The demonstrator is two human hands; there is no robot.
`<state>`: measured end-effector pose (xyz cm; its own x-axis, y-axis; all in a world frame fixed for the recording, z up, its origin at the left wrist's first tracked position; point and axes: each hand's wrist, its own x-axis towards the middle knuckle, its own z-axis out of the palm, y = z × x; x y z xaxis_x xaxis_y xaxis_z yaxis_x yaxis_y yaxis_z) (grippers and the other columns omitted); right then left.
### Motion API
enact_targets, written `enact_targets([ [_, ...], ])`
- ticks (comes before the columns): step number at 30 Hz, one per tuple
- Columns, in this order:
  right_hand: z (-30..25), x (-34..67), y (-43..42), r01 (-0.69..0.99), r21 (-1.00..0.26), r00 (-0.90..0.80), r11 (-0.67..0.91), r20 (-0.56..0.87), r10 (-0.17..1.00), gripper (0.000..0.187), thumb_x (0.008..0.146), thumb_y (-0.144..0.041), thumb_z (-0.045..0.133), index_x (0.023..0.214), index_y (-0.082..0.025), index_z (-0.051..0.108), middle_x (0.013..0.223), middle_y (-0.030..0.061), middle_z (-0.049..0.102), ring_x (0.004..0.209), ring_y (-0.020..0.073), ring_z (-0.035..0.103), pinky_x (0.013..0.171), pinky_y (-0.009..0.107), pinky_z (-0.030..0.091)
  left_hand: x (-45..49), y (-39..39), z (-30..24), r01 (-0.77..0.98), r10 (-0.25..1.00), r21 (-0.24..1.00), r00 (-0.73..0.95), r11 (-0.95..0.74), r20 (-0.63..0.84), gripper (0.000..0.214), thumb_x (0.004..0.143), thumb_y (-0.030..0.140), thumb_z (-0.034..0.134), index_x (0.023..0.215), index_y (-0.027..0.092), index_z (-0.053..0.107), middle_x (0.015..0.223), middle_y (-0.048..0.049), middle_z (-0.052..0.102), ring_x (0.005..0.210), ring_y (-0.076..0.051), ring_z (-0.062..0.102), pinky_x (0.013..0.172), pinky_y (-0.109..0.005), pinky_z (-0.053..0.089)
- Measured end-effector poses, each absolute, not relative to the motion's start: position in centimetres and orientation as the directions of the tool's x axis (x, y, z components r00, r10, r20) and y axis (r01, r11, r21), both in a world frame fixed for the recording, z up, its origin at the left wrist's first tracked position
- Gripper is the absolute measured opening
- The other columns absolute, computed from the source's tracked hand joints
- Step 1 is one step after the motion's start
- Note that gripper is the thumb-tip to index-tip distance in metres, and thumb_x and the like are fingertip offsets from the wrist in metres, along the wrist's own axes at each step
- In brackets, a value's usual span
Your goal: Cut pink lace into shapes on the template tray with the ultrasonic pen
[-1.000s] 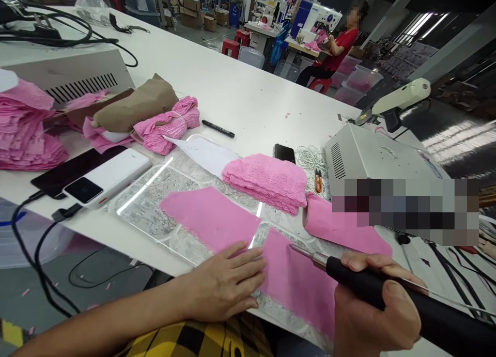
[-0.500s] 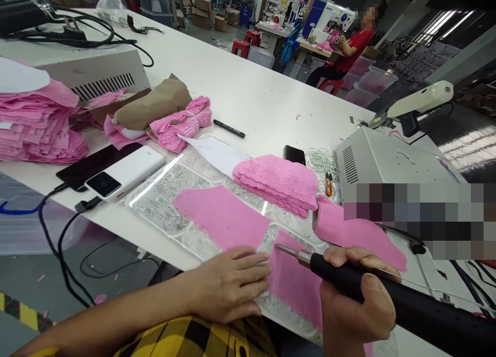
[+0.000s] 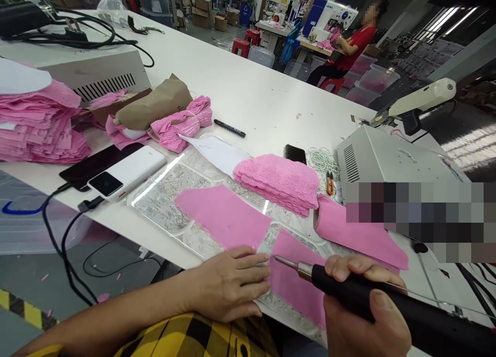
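Observation:
My left hand [image 3: 228, 282] lies flat with fingers stretched out on the near edge of a clear scratched cutting plate [image 3: 163, 202], fingertips touching a pink fabric piece [image 3: 294, 284]. My right hand [image 3: 364, 315] is wrapped round a black-handled hot cutting tool [image 3: 349, 287]. Its metal tip rests at the left edge of that pink piece, right by my left fingertips. A second pink piece [image 3: 222, 215] lies flat on the plate to the left.
A stack of pink lace [image 3: 279, 181] sits behind, another pink sheet [image 3: 356, 233] to the right. A grey control box [image 3: 387, 160], small snips [image 3: 329, 183], black marker [image 3: 229, 128], power bank [image 3: 126, 172] and pink stacks [image 3: 34, 124] are on the white table. A person in red sits far back.
The cutting tool's tip has moved left across the pink piece toward my left fingertips. My left hand has stayed in place.

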<state>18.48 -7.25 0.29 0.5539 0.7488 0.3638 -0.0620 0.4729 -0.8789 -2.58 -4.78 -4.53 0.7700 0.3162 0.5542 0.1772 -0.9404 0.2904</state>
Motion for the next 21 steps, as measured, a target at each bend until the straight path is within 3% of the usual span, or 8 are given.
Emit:
enact_targets([
  [14, -0.1, 18.1, -8.1, -0.052, -0.893, 0.532, 0.446, 0.353, 0.770, 0.007, 0.071, -0.025, 0.054, 0.074, -0.019, 0.052, 0.072, -0.0021, 0.051, 0.057, 0.0115, 0.051, 0.054, 0.031, 0.048, -2.7, -4.8, -4.6, 0.156, 0.282, 0.260, 0.769, -0.953, 0.573, 0.033, 0.096, 0.040, 0.049, 0.106, 0.012, 0.064, 0.111, -0.0096, 0.070, 0.115, -0.022, 0.059, 0.102, -0.036, 0.044],
  [21, 0.1, 18.0, -7.9, -0.074, -0.877, 0.589, 0.475, 0.346, 0.731, 0.010, 0.067, -0.026, 0.053, 0.075, -0.019, 0.054, 0.072, -0.0019, 0.052, 0.053, 0.0113, 0.049, 0.052, 0.032, 0.045, -5.1, -5.1, -4.5, 0.268, 0.377, 0.265, 0.658, -0.926, 0.652, 0.024, 0.091, 0.024, 0.057, 0.109, 0.009, 0.063, 0.104, -0.0131, 0.072, 0.113, -0.022, 0.062, 0.101, -0.037, 0.048],
])
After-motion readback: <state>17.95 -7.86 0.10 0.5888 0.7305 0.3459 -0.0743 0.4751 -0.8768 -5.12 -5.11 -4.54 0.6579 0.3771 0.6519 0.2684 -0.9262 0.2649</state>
